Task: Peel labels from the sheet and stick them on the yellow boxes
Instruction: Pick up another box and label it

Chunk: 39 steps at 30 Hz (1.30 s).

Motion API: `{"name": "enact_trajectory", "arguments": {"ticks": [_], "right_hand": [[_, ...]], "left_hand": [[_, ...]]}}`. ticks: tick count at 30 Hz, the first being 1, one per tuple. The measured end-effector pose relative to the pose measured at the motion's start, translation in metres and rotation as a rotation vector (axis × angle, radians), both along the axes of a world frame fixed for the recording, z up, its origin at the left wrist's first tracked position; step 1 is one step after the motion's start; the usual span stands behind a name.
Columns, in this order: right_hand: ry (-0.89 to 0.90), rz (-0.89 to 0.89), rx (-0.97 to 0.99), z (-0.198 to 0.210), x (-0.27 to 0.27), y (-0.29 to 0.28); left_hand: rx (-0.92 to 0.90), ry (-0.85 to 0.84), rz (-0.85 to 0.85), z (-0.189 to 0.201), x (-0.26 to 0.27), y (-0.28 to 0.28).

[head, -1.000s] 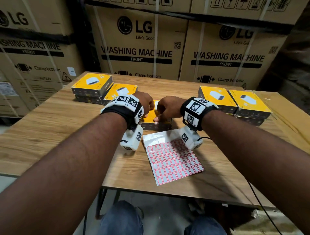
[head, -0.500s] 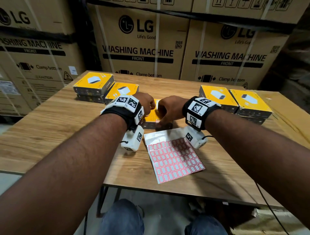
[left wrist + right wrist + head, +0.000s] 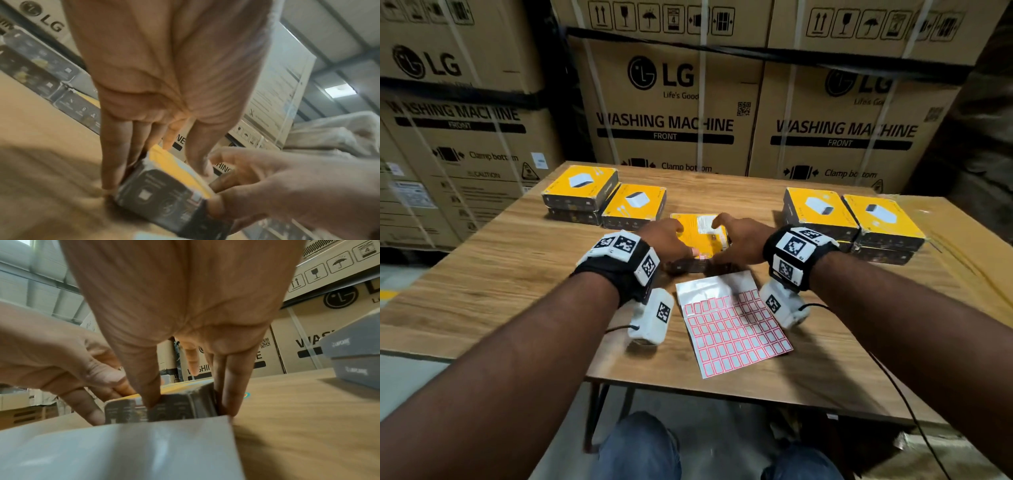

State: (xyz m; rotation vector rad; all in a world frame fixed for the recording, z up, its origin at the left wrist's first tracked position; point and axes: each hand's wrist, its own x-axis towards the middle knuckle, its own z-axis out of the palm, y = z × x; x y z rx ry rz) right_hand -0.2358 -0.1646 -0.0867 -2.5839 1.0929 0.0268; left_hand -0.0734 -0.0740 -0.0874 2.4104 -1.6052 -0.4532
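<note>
A yellow box (image 3: 700,229) lies flat on the table just beyond the label sheet (image 3: 732,329). My left hand (image 3: 673,240) grips its left side, fingers down the side wall and thumb over the top. My right hand (image 3: 734,240) grips its right side the same way. In the left wrist view a small red-bordered label (image 3: 193,199) sits at the near corner of the box (image 3: 164,186). The right wrist view has my thumb on the box's dark front wall (image 3: 176,405). The sheet holds several rows of red-bordered labels; its far end (image 3: 123,451) is bare backing.
Two more yellow box piles (image 3: 580,186) (image 3: 635,205) stand at the back left, and two stacks (image 3: 818,212) (image 3: 881,219) at the back right. Large LG cartons (image 3: 664,113) wall in the far side of the wooden table (image 3: 482,284). Its front edge runs close below the sheet.
Both hands have moved from resting close together on the box top to its left and right sides, so more of the yellow top shows. The sheet has not moved.
</note>
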Motion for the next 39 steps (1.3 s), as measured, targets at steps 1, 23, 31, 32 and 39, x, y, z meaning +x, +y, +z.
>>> {"name": "enact_trajectory", "arguments": {"ticks": [1,23,31,32,39], "right_hand": [[-0.031,0.011,-0.002,0.003,0.001,0.002],[-0.539,-0.080,-0.033,0.021,-0.005,0.000],[-0.596,-0.069,-0.032,0.013,-0.011,0.008],[-0.606,-0.081,-0.041,0.012,-0.011,0.009],[-0.652,-0.163,-0.162,0.005,-0.015,0.009]], "left_hand": [[-0.026,0.046,0.007,0.004,0.000,0.001],[-0.597,0.274,0.292,0.020,-0.022,0.011],[-0.692,0.239,0.301,0.020,-0.039,0.009],[-0.685,0.238,0.281,0.019,-0.039,0.009],[-0.640,0.345,0.242,0.023,-0.041,0.009]]}}
